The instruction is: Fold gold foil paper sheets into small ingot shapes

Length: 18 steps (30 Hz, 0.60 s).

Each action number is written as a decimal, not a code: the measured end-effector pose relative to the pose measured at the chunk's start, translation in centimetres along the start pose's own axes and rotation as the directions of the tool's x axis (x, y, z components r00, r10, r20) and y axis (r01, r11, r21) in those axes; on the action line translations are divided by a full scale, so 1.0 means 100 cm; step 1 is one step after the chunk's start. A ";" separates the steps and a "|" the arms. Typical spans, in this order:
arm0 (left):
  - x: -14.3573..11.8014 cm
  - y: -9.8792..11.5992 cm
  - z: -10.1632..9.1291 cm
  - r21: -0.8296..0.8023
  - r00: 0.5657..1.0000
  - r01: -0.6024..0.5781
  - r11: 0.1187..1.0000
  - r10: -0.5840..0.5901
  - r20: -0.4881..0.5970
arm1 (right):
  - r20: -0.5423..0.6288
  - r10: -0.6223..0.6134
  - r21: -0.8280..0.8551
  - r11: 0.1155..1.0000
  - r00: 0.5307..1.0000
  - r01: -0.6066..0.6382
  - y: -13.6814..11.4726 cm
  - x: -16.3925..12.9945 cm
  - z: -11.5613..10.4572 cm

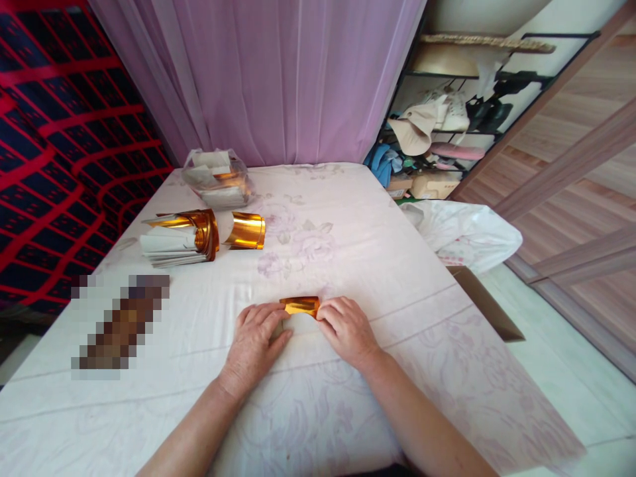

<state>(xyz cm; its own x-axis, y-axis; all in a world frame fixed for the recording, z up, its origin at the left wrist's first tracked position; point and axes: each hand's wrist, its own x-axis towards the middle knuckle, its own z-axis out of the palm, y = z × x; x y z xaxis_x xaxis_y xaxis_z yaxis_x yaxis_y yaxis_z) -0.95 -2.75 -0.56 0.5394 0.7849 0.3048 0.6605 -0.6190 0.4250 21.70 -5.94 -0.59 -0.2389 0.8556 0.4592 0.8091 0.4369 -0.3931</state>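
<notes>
**Head cam: two hands working a bit of gold foil on the bed**

Head view looks down on a bed with a pale floral sheet. Both hands sit near the middle of it, a little toward the near edge, with a small gold foil piece between them. The left hand lies mostly flat, palm down, fingers stretched toward the foil's left end, and the fingertips look like they're touching it. The right hand is curled, fingers bent onto the foil's right end, pinching or pressing it down. Honestly can't tell which from this angle, since the fingers cover that bit.

Toward the far left corner there's a stack of white-backed foil sheets with gold curling off the top, and just beside it on the right a loose gold foil curl standing on edge. Behind those, at the far edge, a clear plastic bag holds more sheets. A white plastic bag slumps off the right edge, and a purple curtain hangs past the far edge.
</notes>
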 end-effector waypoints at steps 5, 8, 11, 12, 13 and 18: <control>-0.001 0.000 0.000 -0.019 0.999 0.031 0.999 -0.031 -0.013 | 0.030 -0.042 0.105 0.994 0.999 0.039 0.001 0.000 -0.005; -0.001 -0.001 -0.001 -0.024 1.000 0.021 0.999 -0.021 -0.005 | 0.046 -0.026 0.153 0.988 0.999 0.019 0.001 -0.002 -0.008; -0.001 -0.003 -0.001 -0.019 1.000 0.001 1.000 -0.001 0.018 | 0.042 -0.017 0.167 0.986 0.999 0.010 0.001 -0.003 -0.009; -0.001 -0.004 -0.002 -0.015 1.000 -0.004 1.000 0.004 0.023 | 0.037 -0.019 0.164 0.986 0.999 0.012 0.001 -0.004 -0.009; -0.001 -0.004 -0.002 -0.011 1.000 -0.008 1.000 0.008 0.027 | 0.034 -0.020 0.161 0.987 0.999 0.014 0.001 -0.004 -0.009; -0.001 -0.003 -0.004 0.001 0.999 -0.028 1.000 0.028 0.027 | 0.081 -0.001 0.188 0.982 0.997 -0.014 0.000 -0.005 -0.012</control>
<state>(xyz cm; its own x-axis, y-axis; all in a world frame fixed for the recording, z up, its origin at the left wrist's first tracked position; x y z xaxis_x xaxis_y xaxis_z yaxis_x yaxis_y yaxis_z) -1.39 -2.61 -0.40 0.5714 0.7665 0.2932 0.6460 -0.6404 0.4155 22.44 -6.69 0.10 -0.2823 0.8748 0.3938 0.6968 0.4691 -0.5427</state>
